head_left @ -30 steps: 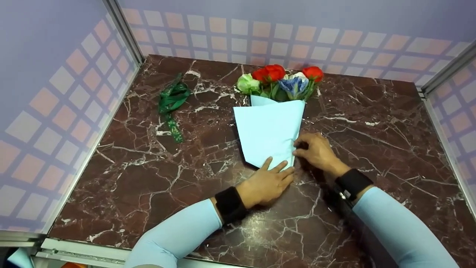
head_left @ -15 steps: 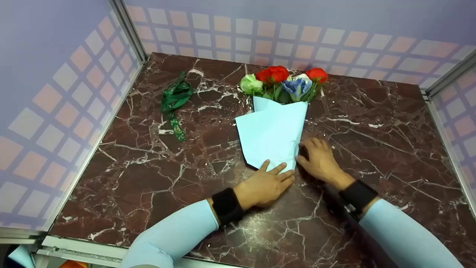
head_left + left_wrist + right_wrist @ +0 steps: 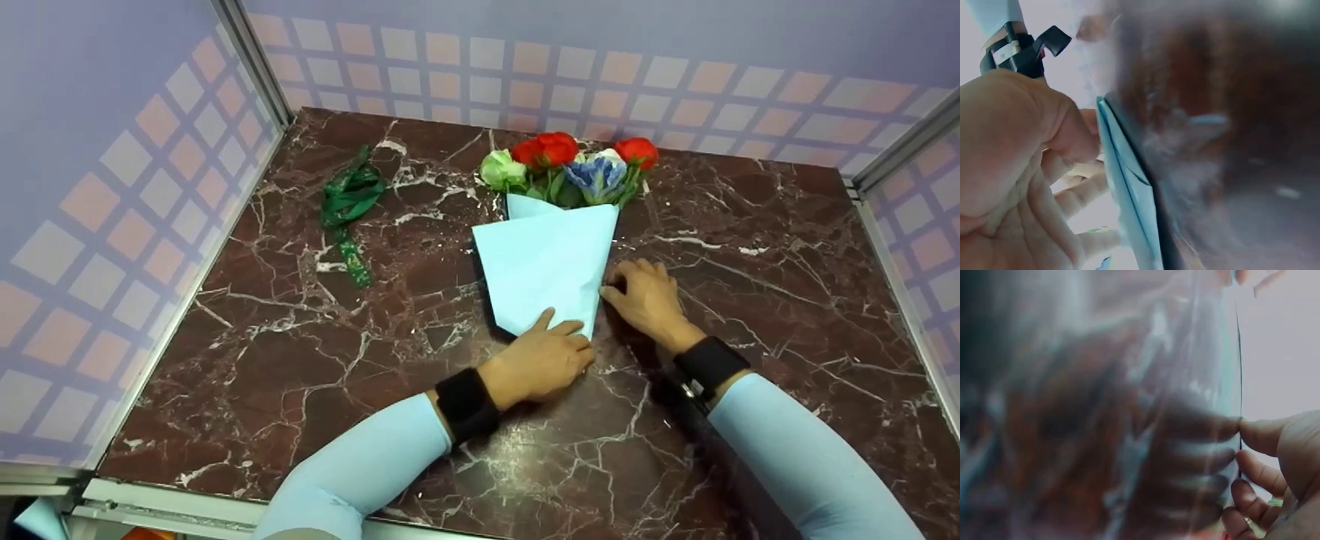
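A flower bouquet wrapped in light blue paper [image 3: 536, 262] lies on the table in the head view. Red flowers [image 3: 555, 150], a blue flower [image 3: 596, 176] and a pale green flower [image 3: 501, 170] stick out of its top. My left hand [image 3: 538, 361] rests across the narrow bottom of the wrap with its fingers spread; the left wrist view shows the folded paper edge [image 3: 1129, 180] by its fingers. Along the wrap's right edge, my right hand [image 3: 646, 300] has loosely bent fingers. Its fingertips [image 3: 1246, 490] are down at the table surface in the right wrist view.
A bunched green ribbon [image 3: 351, 196] lies on the left of the marbled table [image 3: 300, 375]. Panels with a square pattern [image 3: 450, 67] enclose the table at the back and both sides. A metal rail [image 3: 172, 506] runs along the front edge.
My right hand has slid slightly up along the wrap's right edge, its fingertips no longer on the paper crease. The left hand stays at the bottom, its fingers slightly more bent.
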`<state>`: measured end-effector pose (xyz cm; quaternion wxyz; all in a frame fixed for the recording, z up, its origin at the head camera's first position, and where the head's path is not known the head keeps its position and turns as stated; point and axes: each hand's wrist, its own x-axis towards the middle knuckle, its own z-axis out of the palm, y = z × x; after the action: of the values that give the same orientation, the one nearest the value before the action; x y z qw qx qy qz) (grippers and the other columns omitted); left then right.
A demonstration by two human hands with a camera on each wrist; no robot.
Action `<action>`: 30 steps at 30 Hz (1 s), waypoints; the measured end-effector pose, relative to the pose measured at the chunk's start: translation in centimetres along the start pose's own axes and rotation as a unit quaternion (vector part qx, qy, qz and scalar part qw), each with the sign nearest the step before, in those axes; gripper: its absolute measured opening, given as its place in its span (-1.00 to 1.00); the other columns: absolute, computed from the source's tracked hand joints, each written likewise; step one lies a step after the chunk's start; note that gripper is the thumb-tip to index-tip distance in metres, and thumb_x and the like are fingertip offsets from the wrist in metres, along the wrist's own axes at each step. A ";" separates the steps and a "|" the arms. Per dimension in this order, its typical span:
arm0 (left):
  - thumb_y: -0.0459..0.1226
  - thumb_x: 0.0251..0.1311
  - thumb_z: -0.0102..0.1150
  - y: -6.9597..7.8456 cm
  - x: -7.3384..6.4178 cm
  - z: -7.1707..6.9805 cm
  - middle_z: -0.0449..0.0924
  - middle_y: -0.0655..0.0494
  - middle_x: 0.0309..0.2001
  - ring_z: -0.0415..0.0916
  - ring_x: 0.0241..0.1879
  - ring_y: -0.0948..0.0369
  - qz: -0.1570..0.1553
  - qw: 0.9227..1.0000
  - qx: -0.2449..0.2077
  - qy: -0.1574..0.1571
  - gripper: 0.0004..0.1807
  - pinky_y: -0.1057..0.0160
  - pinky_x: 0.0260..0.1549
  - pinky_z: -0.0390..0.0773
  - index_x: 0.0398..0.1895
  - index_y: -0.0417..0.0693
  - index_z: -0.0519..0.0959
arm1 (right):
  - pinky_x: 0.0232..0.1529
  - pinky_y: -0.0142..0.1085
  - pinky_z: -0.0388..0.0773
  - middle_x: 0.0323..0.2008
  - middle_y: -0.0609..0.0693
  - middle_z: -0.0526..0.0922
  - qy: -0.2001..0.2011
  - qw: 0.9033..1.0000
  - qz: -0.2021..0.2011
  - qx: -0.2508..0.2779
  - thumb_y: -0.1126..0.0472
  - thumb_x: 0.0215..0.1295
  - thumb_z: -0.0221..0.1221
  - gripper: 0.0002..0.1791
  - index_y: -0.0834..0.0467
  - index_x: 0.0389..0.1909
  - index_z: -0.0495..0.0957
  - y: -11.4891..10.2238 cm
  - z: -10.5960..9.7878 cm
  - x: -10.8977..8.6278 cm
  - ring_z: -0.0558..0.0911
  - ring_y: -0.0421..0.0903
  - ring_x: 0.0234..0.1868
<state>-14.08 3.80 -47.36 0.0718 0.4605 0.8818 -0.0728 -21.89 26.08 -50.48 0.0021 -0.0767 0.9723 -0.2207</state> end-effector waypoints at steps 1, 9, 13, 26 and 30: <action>-0.15 0.66 -0.13 -0.1 0.3 -0.1 0.44 0.24 0.50 0.21 0.60 0.11 0.002 1.000 -0.004 0.003 -0.57 -0.18 0.55 0.24 0.47 0.20 0.48 | 0.19 0.36 0.37 0.02 0.29 0.57 0.007 1.000 -0.026 -0.006 0.05 0.45 0.30 -0.69 0.22 -0.04 0.59 0.2 0.1 -0.2 0.46 0.37 0.14; -0.19 0.67 -0.19 -0.5 1.3 0.2 0.28 0.06 0.60 0.17 0.62 0.01 -0.001 0.999 -0.034 -0.001 -0.58 -0.19 0.50 0.33 0.46 0.17 0.44 | 0.52 0.23 0.30 0.40 0.35 0.50 -0.023 0.956 -0.273 -0.105 0.15 0.54 0.19 -0.46 0.40 0.38 0.48 1.0 0.0 -1.8 0.39 0.34 0.50; -0.15 0.69 -0.24 -0.6 1.3 0.5 0.31 0.08 0.59 0.17 0.62 0.01 -0.004 0.999 -0.032 0.007 -0.62 -0.19 0.51 0.32 0.38 0.19 0.46 | 0.58 0.22 0.19 0.44 0.30 0.49 -0.058 0.958 -0.263 -0.102 0.09 0.58 0.16 -0.46 0.34 0.41 0.47 1.2 -0.5 -1.1 0.33 0.28 0.56; -0.14 0.70 -0.29 -0.6 0.7 1.0 0.16 0.14 0.66 0.05 0.67 0.07 0.006 0.999 -0.037 -0.021 -0.52 -0.16 0.60 0.14 0.58 0.24 0.30 | 0.62 0.25 0.03 0.56 0.27 0.33 -0.104 0.957 -0.248 -0.104 -0.10 0.62 0.08 -0.31 0.26 0.53 0.31 2.9 -0.6 -0.5 0.27 0.24 0.59; -0.11 0.71 -0.34 -0.8 0.3 1.0 0.15 0.14 0.66 0.04 0.67 0.07 0.007 0.999 -0.044 -0.026 -0.52 -0.15 0.61 0.11 0.56 0.24 0.33 | 0.66 0.24 -0.14 0.65 0.18 0.19 -0.132 0.957 -0.222 -0.130 -0.21 0.65 -0.03 -0.23 0.16 0.65 0.16 3.0 -0.6 -0.2 0.12 0.19 0.67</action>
<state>-14.90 3.40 -48.38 0.1149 0.4610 0.8788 -0.0454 -22.11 29.00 -51.25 0.0711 -0.3189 0.9421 -0.0754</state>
